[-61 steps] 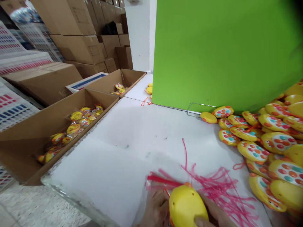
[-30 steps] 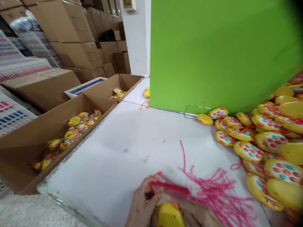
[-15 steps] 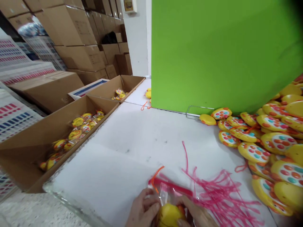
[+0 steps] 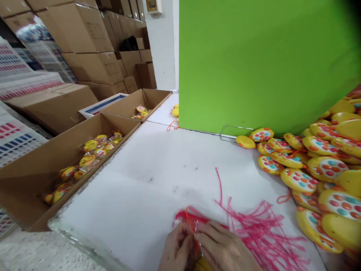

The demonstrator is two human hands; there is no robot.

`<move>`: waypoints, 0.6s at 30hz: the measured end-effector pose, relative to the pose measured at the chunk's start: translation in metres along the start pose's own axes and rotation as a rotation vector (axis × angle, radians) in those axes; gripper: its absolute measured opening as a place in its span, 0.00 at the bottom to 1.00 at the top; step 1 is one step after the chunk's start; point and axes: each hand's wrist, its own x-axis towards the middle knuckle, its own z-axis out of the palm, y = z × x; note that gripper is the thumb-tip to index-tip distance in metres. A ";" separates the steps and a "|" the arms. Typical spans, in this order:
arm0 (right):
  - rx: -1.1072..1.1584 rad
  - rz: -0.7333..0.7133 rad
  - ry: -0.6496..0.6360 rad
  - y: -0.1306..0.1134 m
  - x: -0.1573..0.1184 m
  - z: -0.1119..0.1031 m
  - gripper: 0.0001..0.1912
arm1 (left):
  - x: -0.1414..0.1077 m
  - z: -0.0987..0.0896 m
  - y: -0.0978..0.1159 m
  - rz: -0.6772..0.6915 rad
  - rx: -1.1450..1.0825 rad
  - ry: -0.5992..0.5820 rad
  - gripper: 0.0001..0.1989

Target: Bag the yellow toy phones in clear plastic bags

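- Head view: your left hand (image 4: 177,246) and right hand (image 4: 221,244) meet, fingers narrowed and pinching at the clear bag (image 4: 196,223); you cannot tell each fingertip's exact grip.
- Below those fingertips, mostly hidden by your palms, sits the yellow toy (image 4: 203,265); the orange cord (image 4: 189,217) pokes up between them.
- Expect the toy to be light, rounded and fairly stiff; cup its sides.
- Expect the film to be thin, slippery and easily torn; pinch its gathered edge, just above the toy, without tugging the cord.
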 end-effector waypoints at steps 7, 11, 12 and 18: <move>-0.222 0.091 -0.017 0.010 -0.021 0.030 0.14 | -0.001 -0.015 -0.018 -0.089 -0.036 0.046 0.15; -0.157 0.019 0.127 0.014 -0.023 0.036 0.11 | -0.003 -0.012 -0.018 -0.061 -0.037 0.017 0.14; -0.155 -0.004 0.202 0.013 -0.020 0.036 0.11 | -0.003 -0.011 -0.016 -0.039 -0.028 0.026 0.14; -0.099 0.035 0.190 0.013 -0.021 0.039 0.18 | -0.005 -0.007 -0.021 0.010 -0.123 0.096 0.15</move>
